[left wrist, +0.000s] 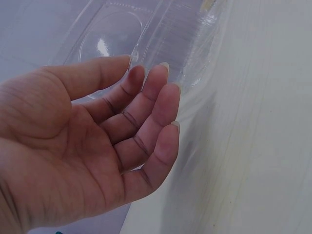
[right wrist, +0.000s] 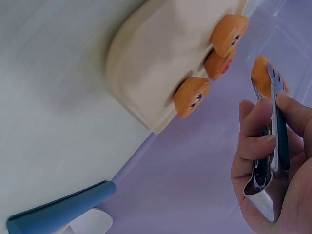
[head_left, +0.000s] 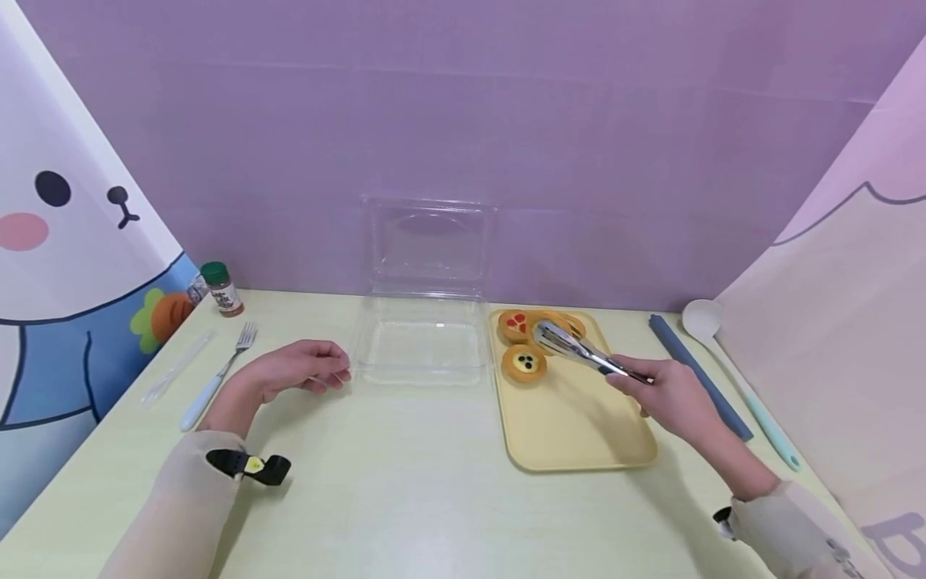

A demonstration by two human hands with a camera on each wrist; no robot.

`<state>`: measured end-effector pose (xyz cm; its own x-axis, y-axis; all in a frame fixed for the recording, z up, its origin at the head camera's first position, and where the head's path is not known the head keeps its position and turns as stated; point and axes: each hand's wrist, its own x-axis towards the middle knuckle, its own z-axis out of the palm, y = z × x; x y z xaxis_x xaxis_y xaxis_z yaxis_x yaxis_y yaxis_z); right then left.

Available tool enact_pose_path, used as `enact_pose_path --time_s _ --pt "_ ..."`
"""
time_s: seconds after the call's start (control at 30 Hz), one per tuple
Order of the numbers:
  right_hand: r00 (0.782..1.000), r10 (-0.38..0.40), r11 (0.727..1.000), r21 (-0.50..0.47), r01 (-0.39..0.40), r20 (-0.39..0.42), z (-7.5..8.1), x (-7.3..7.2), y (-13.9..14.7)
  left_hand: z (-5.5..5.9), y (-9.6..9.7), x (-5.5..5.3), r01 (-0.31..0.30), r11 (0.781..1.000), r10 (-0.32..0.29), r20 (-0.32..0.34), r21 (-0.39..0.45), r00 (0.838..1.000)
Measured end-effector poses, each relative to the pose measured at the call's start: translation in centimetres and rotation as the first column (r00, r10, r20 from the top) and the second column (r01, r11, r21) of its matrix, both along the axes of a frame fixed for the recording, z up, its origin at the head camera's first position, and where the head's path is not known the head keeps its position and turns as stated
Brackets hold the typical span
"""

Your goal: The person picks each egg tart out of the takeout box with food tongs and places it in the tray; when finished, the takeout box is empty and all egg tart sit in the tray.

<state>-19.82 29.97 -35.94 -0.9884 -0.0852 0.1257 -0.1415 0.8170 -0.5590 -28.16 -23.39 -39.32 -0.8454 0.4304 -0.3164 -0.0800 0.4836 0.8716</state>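
My right hand (head_left: 676,396) grips metal tongs (head_left: 587,354) above the yellow tray (head_left: 579,434). In the right wrist view, the tongs' tips pinch an orange-brown tart (right wrist: 262,75), held off the tray. Other small tarts sit at the tray's far end: one with a red top (head_left: 515,324), one with dark dots (head_left: 524,366), and another partly hidden behind the tongs. My left hand (head_left: 300,370) is beside the left edge of a clear plastic box (head_left: 423,374), whose lid stands raised. Its fingers curl loosely around nothing; whether the fingertips touch the box, I cannot tell.
Right of the tray lie a dark blue bar-like thing (head_left: 698,374) and a white spoon (head_left: 738,370) with a mint handle. At the left are a fork (head_left: 220,374), a clear wrapped item (head_left: 177,366) and a green-capped spice jar (head_left: 222,289). A purple backdrop rises behind.
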Motion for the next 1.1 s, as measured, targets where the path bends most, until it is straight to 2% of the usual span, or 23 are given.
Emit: enact_pose_path --time_s 0.4,0.7,1.1 --pt "0.997 -0.031 0.999 0.016 0.030 0.071 -0.5 0.5 1.9 0.1 0.0 0.0 0.000 1.000 0.000 -0.001 0.006 1.000" --pt "0.993 0.004 1.000 0.005 -0.004 0.120 -1.0 0.7 3.0 -0.1 -0.2 -0.1 0.007 1.000 -0.007 -0.003 0.005 1.000" --pt "0.977 0.005 1.000 -0.008 -0.003 0.213 -1.4 0.8 3.3 -0.1 -0.1 0.0 0.008 1.000 -0.008 -0.005 0.003 1.000"
